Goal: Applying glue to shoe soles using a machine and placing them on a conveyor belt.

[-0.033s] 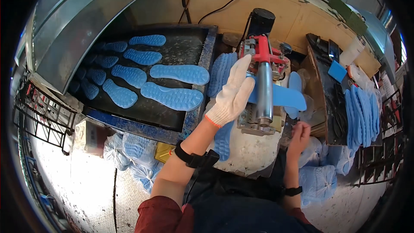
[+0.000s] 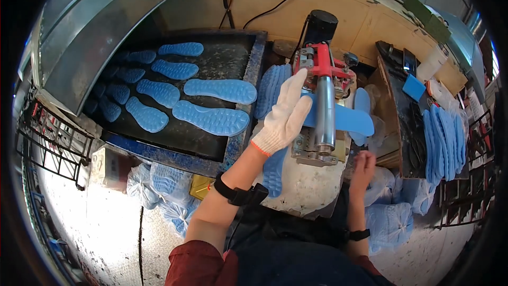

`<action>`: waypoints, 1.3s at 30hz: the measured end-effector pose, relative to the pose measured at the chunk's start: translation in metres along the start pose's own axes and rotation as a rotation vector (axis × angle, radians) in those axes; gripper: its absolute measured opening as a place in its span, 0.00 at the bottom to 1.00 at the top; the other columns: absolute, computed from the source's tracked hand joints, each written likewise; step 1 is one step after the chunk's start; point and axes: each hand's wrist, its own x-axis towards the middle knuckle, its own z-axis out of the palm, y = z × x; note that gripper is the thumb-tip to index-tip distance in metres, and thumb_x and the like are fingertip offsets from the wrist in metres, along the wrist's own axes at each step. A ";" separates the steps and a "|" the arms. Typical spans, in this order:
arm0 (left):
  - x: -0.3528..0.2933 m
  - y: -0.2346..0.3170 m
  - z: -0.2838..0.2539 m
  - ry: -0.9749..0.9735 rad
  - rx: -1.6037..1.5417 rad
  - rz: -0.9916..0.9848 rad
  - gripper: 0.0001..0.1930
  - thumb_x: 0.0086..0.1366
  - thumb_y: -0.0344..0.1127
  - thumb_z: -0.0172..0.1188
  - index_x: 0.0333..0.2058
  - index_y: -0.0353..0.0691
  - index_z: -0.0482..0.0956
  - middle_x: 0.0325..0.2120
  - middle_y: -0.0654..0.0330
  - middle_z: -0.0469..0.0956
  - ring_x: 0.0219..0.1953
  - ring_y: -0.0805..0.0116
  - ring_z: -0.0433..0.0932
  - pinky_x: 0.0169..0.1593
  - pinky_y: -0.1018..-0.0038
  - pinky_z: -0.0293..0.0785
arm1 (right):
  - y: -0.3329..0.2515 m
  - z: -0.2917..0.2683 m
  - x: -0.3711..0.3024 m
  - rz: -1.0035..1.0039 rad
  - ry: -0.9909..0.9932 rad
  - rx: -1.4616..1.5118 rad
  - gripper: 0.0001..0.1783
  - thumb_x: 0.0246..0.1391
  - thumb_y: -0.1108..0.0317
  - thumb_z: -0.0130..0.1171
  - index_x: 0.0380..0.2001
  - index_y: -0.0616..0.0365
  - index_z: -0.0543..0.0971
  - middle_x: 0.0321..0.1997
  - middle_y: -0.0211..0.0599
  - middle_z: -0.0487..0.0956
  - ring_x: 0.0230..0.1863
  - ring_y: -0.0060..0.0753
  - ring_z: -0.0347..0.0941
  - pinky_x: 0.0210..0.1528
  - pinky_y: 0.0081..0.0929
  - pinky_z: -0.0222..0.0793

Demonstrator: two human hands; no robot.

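My left hand, in a white knitted glove, has its fingers stretched out and its thumb apart at the left side of a red-framed roller machine. A flat blue insole passes under the machine's shiny metal roller. Its left end is at my gloved thumb and partly hidden behind it; whether the glove presses on it I cannot tell. My bare right hand hangs low to the right of the machine, below the insole's right end. Its slightly blurred fingers are loosely bent, with nothing visible in them.
Bumpy blue insoles lie on a dark, blue-edged conveyor bed at left. More stand beside the machine. A stack of insoles leans on the right-hand shelf. Plastic bags of insoles sit on the floor.
The insole under the roller has shifted slightly left. My right hand has moved a little down and its fingers have loosened. The left hand is almost still.
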 end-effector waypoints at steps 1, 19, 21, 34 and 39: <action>-0.003 -0.005 -0.001 0.002 0.000 -0.003 0.29 0.72 0.42 0.40 0.66 0.31 0.49 0.64 0.42 0.55 0.65 0.51 0.57 0.65 0.70 0.52 | 0.005 0.004 -0.005 0.001 -0.003 -0.002 0.05 0.63 0.72 0.48 0.39 0.59 0.72 0.34 0.27 0.73 0.33 0.17 0.67 0.37 0.17 0.65; -0.064 0.025 -0.060 -0.179 -0.581 -0.974 0.33 0.74 0.53 0.26 0.64 0.31 0.54 0.60 0.52 0.65 0.60 0.60 0.66 0.63 0.68 0.61 | 0.060 0.166 -0.067 -0.443 -0.514 -0.510 0.34 0.49 0.59 0.62 0.56 0.65 0.66 0.52 0.56 0.72 0.52 0.56 0.70 0.55 0.45 0.65; -0.061 0.033 -0.059 -0.099 -0.941 -1.124 0.34 0.74 0.55 0.28 0.64 0.31 0.56 0.59 0.53 0.66 0.58 0.59 0.69 0.61 0.68 0.65 | 0.085 0.157 -0.062 -0.442 -0.526 -0.445 0.33 0.51 0.60 0.61 0.56 0.66 0.65 0.50 0.54 0.73 0.51 0.53 0.71 0.52 0.42 0.67; 0.062 -0.080 -0.101 0.811 -1.211 -0.787 0.22 0.73 0.46 0.38 0.52 0.34 0.68 0.50 0.60 0.74 0.51 0.66 0.72 0.58 0.73 0.66 | 0.028 0.052 -0.037 0.744 -0.514 0.246 0.18 0.59 0.71 0.55 0.53 0.56 0.71 0.43 0.29 0.76 0.40 0.25 0.75 0.36 0.26 0.74; 0.071 -0.220 -0.138 0.687 -0.036 -0.857 0.23 0.71 0.46 0.40 0.56 0.35 0.65 0.55 0.57 0.71 0.53 0.62 0.73 0.57 0.66 0.70 | 0.005 0.020 -0.034 0.658 -0.428 0.389 0.19 0.59 0.70 0.54 0.54 0.54 0.69 0.40 0.27 0.78 0.35 0.21 0.77 0.34 0.19 0.73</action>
